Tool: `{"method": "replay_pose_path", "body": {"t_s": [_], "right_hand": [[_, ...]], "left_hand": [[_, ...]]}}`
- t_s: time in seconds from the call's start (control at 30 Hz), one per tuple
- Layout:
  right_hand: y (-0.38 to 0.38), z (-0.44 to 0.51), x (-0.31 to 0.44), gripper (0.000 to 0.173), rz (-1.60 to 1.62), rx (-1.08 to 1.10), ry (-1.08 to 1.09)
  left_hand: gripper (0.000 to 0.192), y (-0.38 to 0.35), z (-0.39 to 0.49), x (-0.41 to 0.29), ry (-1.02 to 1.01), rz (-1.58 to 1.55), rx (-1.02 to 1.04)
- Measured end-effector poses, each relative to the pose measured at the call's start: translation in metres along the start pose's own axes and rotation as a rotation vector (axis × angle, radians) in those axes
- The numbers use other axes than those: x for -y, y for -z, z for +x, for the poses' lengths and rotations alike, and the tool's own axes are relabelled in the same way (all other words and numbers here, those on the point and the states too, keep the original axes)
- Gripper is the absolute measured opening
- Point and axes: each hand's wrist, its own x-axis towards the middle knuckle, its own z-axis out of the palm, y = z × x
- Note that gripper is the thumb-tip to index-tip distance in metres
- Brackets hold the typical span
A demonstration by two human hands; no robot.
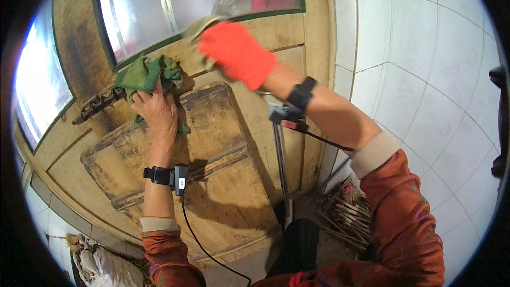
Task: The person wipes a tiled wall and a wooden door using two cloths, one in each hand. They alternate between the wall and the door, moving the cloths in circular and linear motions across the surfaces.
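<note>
My bare left hand (pixel 154 113) grips a bunched green cloth (pixel 137 75) against the wooden door (pixel 287 57), beside a dark metal bolt (pixel 99 105). My right hand (pixel 237 54), in a bright red glove, is blurred by motion just below the window's green frame (pixel 265 14). A pale olive cloth (pixel 201 27) sticks out from its fingers, and part of it is hidden by the glove. Below my left hand, a worn wooden panel with dark stains (pixel 235 175) leans on the door.
White wall tiles (pixel 418 48) border the door on the right. A metal pole (pixel 280 155) stands beside the panel. On the floor are a container of thin sticks (pixel 350 213) and, at lower left, a whitish sack (pixel 113 267). A black cable (pixel 203 245) hangs from my left wrist device.
</note>
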Motion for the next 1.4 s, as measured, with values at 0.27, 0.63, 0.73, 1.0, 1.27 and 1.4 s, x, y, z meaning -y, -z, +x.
{"method": "replay_pose_path", "body": {"t_s": [0.27, 0.63, 0.73, 1.0, 1.27, 1.4], "right_hand": [[0.011, 0.000, -0.033, 0.018, -0.263, 0.044, 0.207], [0.046, -0.114, -0.081, 0.019, 0.191, -0.907, -0.817], [0.042, -0.142, -0.065, 0.018, 0.590, -1.139, -1.279], [-0.060, -0.153, 0.060, 0.017, 0.348, -0.148, -1.275], [-0.025, -0.115, 0.078, 0.024, -0.451, 0.320, -0.816], [0.001, -0.069, 0.049, 0.024, -0.321, -0.310, -0.474]], "left_hand": [[0.076, -0.003, -0.003, -0.003, -0.037, 0.015, -0.097], [0.071, -0.009, -0.006, 0.000, -0.067, -0.010, -0.141], [0.071, -0.009, -0.007, -0.001, -0.010, 0.064, -0.029], [0.073, -0.005, -0.005, 0.000, -0.054, -0.031, -0.100], [0.047, 0.001, -0.006, -0.046, -0.410, -0.199, -0.104], [0.029, -0.010, -0.006, -0.080, -0.548, -0.262, -0.063]]}}
